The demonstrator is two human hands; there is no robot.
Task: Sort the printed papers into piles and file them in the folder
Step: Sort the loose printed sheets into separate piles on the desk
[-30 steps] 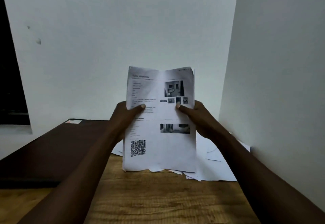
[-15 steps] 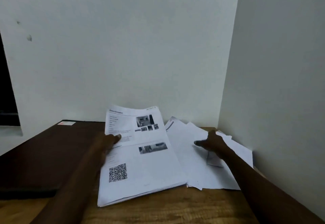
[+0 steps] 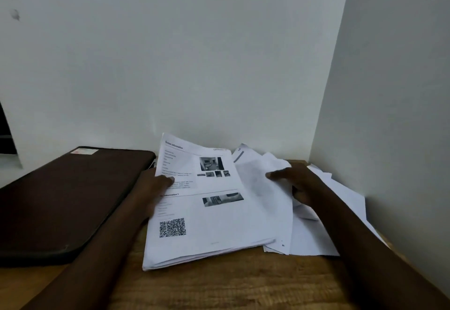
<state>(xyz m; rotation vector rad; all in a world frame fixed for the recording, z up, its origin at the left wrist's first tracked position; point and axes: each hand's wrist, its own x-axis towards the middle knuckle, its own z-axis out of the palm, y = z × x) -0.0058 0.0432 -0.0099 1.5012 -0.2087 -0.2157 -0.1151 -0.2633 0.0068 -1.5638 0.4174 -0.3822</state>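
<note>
White papers (image 3: 207,214) beneath both hands (image 3: 152,186) (image 3: 300,185)

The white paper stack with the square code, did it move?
Yes. The white printed paper stack went down from upright to lie on the wooden table, beside the dark brown folder.

The left grip (image 3: 152,188) shows only its thumb on the stack (image 3: 207,224); its fingers are hidden beneath. Whether the right grip (image 3: 299,183) pinches or merely presses the loose sheets (image 3: 304,236) is unclear. The stack covers part of those sheets, and its small print is illegible. The folder (image 3: 60,200) runs off the left edge, its label (image 3: 84,151) blurred
</note>
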